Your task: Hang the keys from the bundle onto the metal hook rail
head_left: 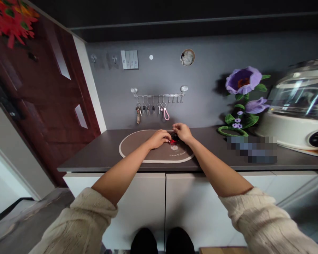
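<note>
Both my hands meet over a brown oval mat (137, 150) on a dark countertop (100, 151). My left hand (159, 138) is curled, its fingertips pinching a small red and black object (172, 141) that looks like a key fob. My right hand (182, 132) is also curled, with its fingers closed on the black end of the same object. The object is mostly hidden by my fingers. Above, on the grey wall, a chrome hook rail (159, 95) carries several keys and a pink loop strap (165, 113).
A purple artificial flower (242, 95) stands at the right of the counter, beside a white appliance with a clear lid (296, 109). A dark red door (42, 91) is on the left. White cabinet fronts (175, 204) lie below the counter.
</note>
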### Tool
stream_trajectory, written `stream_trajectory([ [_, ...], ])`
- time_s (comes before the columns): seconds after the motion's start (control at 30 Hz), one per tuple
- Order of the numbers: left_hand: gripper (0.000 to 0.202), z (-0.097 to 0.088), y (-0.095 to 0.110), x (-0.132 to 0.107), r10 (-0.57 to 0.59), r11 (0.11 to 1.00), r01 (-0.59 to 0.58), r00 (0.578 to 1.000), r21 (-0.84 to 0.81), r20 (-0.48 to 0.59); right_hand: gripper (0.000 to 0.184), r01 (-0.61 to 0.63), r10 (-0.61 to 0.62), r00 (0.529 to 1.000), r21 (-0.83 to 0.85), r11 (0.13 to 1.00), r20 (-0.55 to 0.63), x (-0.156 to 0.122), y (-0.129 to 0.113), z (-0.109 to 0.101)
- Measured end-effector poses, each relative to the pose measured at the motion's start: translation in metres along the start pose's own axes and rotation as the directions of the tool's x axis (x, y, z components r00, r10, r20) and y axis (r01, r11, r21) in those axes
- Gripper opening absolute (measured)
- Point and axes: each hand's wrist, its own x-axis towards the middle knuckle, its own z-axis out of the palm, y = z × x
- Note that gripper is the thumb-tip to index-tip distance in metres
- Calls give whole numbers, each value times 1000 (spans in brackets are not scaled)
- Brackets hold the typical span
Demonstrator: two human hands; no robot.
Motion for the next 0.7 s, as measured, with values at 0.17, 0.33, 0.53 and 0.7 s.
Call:
stream_trajectory([
  [0.17,12,-2,-3,0,-87,996,87,996,30,10,15,-4,4,1000,-24,1000,25,0,1,1],
  [0.33,10,-2,-11,-1,-51,997,54,997,50,-49,14,-3,4,999,-21,1000,45,-1,1,2],
  [0.53,11,-2,-14,-3,-141,988,129,978,-85,-151,14,-34,32,998,36,999,50,-2,0,2],
  [0.7,12,-5,-13,-3,-265,949,215,941,-232,-209,13,-7,8,998,-13,1000,69,-4,-4,1],
])
